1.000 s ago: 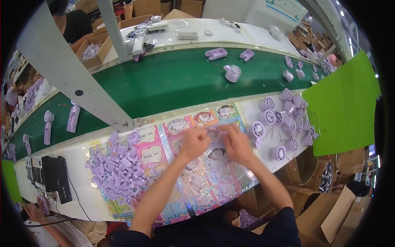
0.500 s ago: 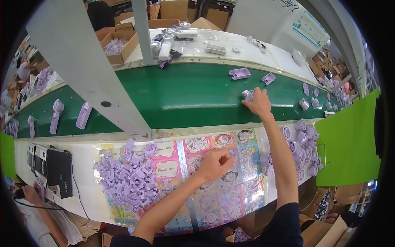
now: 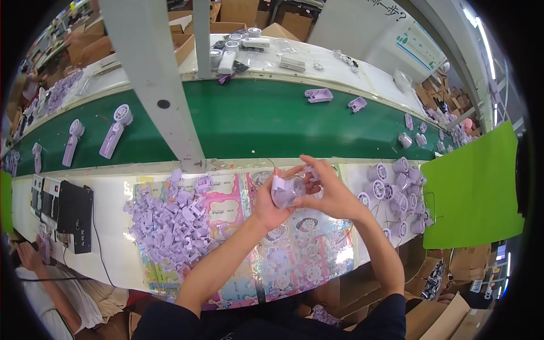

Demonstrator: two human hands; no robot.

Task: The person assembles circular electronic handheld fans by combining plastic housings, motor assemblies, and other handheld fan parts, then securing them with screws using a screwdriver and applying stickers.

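Over the printed mat, my left hand (image 3: 265, 208) holds a lilac round fan head (image 3: 281, 195) in its palm and fingers. A thin wire rises by its top. My right hand (image 3: 338, 198) is close against it, the thumb touching the fan head's lower side. Between its curled fingers is a small lilac plastic piece (image 3: 310, 174), partly hidden. A heap of small lilac plastic parts (image 3: 175, 224) lies left of my hands. Several round lilac fan heads (image 3: 399, 192) with wires are piled to the right.
Beyond the mat (image 3: 238, 286) runs a green conveyor belt (image 3: 249, 127) carrying lilac handle shells (image 3: 319, 96) and fans (image 3: 116, 130). A grey post (image 3: 153, 73) rises before it. A black box (image 3: 75, 218) stands left; a green panel (image 3: 473, 192) stands right. Another person's arm (image 3: 48, 283) shows lower left.
My right hand has come back from the belt to the mat. My left hand, curled before, now holds the fan head, and both hands have met. The view has shifted slightly.
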